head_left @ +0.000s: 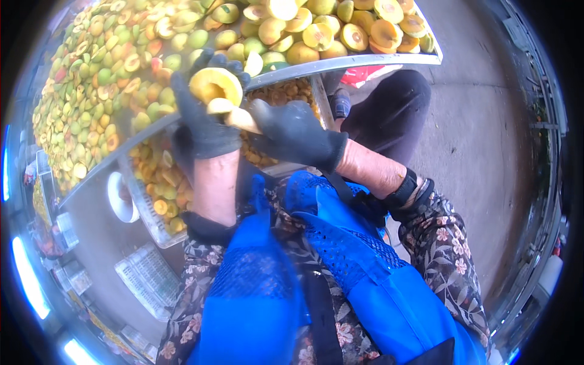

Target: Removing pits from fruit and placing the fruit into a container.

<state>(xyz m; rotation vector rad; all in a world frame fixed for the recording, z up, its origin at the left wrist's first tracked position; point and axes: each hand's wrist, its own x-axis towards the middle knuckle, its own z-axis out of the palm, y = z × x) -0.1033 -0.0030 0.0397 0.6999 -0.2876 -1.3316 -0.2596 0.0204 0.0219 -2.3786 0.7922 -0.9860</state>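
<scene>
A halved yellow peach (228,79), its hollow facing up, rests in my left hand (204,125), whose dark-gloved fingers wrap round it. My right hand (298,135), gloved as well, is closed on a pale spoon-like tool (244,120). The tool's rounded end lies at the lower edge of the fruit's hollow; whether it touches the flesh I cannot tell. Both hands are over the near metal edge (350,62) of a table heaped with whole and cut peaches (103,76). Cut halves (319,36) lie close beyond my hands.
Below the table edge stands a pale crate (146,210) with cut fruit; more pieces (286,91) show under my right hand. A white bowl (115,198) and a white slatted basket (146,277) are at the left. Another person's dark-clothed leg (392,115) is at the right.
</scene>
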